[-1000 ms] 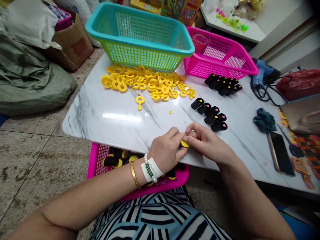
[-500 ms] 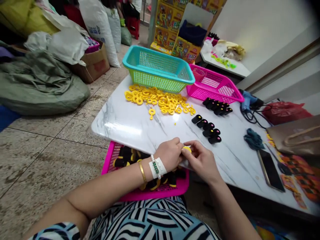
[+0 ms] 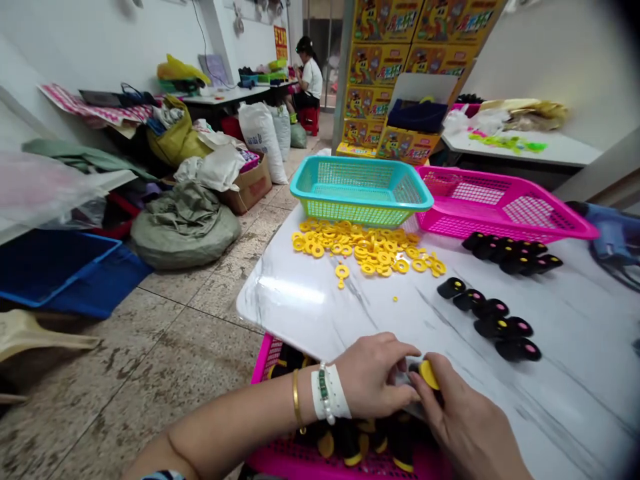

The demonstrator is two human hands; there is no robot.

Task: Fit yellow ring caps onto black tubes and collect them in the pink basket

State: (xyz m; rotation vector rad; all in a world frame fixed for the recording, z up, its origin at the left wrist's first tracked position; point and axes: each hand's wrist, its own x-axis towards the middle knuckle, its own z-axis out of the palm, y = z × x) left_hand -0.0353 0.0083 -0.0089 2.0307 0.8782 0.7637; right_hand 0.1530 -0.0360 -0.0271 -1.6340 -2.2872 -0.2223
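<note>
My right hand (image 3: 460, 407) is closed on a small black piece with a yellow round end (image 3: 429, 375), just over the table's near edge. To its left is my left hand (image 3: 373, 373), thumb and forefinger apart, nothing plainly held between them. Below my hands, a pink basket (image 3: 260, 363) holds many black pieces with yellow ends (image 3: 350, 443), partly hidden by my left arm. Yellow rings (image 3: 383, 257) lie heaped on the marble-patterned table (image 3: 295, 313). Several black pieces with pink or yellow dots (image 3: 493, 308) stand in a row on the right.
A turquoise basket (image 3: 360, 163) and another pink basket (image 3: 505, 223) stand behind the rings. More black pieces (image 3: 510, 250) sit before the pink one. A blue power tool (image 3: 613, 227) is far right. Sacks (image 3: 185, 227) lie on the floor; a seated person (image 3: 311, 80) is far off.
The view has tilted up and swung left. My left thumb and forefinger have parted and drawn away from the black piece, which stays in my right hand.
</note>
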